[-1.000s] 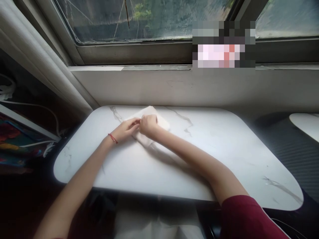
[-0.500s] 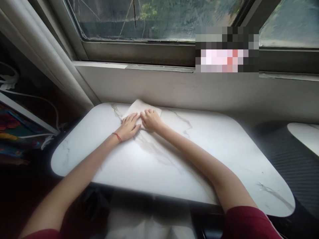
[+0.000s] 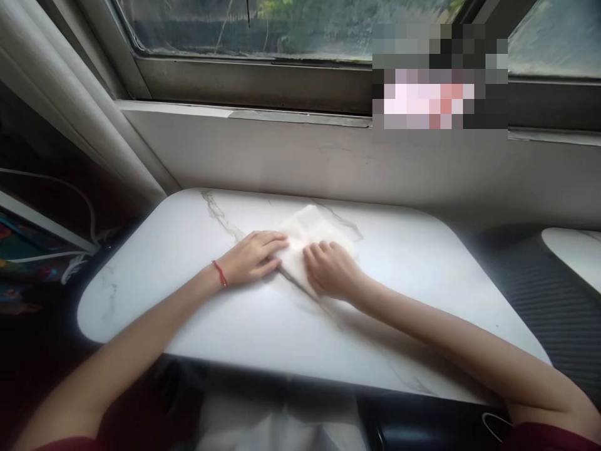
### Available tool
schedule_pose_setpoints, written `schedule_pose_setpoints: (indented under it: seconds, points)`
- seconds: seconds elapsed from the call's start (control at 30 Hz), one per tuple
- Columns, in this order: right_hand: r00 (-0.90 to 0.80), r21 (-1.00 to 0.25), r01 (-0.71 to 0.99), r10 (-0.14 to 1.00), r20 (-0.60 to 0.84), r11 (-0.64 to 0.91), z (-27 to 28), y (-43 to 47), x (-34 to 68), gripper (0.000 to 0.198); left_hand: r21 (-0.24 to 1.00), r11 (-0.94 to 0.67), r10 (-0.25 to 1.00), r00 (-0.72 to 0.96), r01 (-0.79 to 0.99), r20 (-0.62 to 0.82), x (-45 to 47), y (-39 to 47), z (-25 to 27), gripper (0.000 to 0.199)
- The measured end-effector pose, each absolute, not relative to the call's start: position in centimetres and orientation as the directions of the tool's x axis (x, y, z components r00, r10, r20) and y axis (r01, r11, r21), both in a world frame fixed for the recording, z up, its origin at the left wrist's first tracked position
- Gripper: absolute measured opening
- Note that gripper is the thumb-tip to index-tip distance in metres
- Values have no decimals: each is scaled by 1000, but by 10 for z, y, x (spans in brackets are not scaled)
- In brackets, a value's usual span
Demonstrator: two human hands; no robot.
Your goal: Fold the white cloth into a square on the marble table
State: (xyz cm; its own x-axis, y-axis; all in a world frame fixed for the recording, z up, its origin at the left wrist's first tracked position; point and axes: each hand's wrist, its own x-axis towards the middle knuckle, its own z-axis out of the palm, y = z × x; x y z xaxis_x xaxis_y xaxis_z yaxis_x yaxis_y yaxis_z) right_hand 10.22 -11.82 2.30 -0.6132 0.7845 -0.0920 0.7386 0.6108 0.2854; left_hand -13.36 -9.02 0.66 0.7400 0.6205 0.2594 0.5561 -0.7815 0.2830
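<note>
A white cloth [image 3: 307, 225], flat and square-cornered, lies on the white marble-patterned table [image 3: 225, 326]. My right hand [image 3: 333, 270] presses on it with curled fingers, gripping it; part of the cloth is hidden beneath the hand. At the cloth's left edge, my left hand [image 3: 251, 257] rests with its fingers stretched out and the fingertips touching the edge. A red string bracelet [image 3: 219, 274] circles the left wrist.
Behind the table rise a pale wall [image 3: 263, 147] and a window frame [image 3: 263, 84]. A curtain [image 3: 89, 106] hangs at the left. To the right are a dark ribbed surface [image 3: 530, 294] and another white tabletop [image 3: 577, 250].
The cloth and my right hand have moved right and toward me, and the right fingers are more curled. My left hand has come slightly nearer and now touches only the cloth's left edge.
</note>
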Motion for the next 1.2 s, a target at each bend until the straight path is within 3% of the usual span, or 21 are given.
schedule_pose_setpoints:
  seconds: [0.17, 0.3, 0.4, 0.53, 0.63, 0.77, 0.97, 1.2]
  points:
    - [-523, 365, 759, 839, -152, 539, 29, -161, 89, 34, 311, -811, 577, 761, 495, 295, -135, -92, 7, 34]
    - [-658, 339, 681, 746, -107, 649, 28, -178, 87, 47, 357, -861, 478, 815, 362, 327, -127, -103, 12, 30]
    - [-758, 240, 606, 642, -117, 758, 32, -177, 88, 51, 402, -865, 446, 826, 299, 345, -123, -109, 19, 26]
    - [-744, 18, 628, 608, -278, 778, 42, -169, 90, 56, 494, -828, 455, 833, 266, 315, -122, -111, 24, 16]
    - [-728, -52, 657, 614, -305, 752, 45, -165, 89, 62, 519, -813, 467, 830, 266, 306, -122, -110, 23, 16]
    - [-646, -28, 742, 704, -295, 670, 41, -156, 83, 64, 443, -847, 466, 812, 295, 350, -124, -106, 18, 18]
    - [-507, -14, 860, 852, -132, 510, 23, -116, 87, 50, 309, -848, 517, 801, 431, 303, -126, -103, 9, 36]
    - [-535, 4, 845, 845, -9, 535, 9, -71, 107, 41, 282, -827, 546, 813, 486, 201, -119, -109, 6, 59]
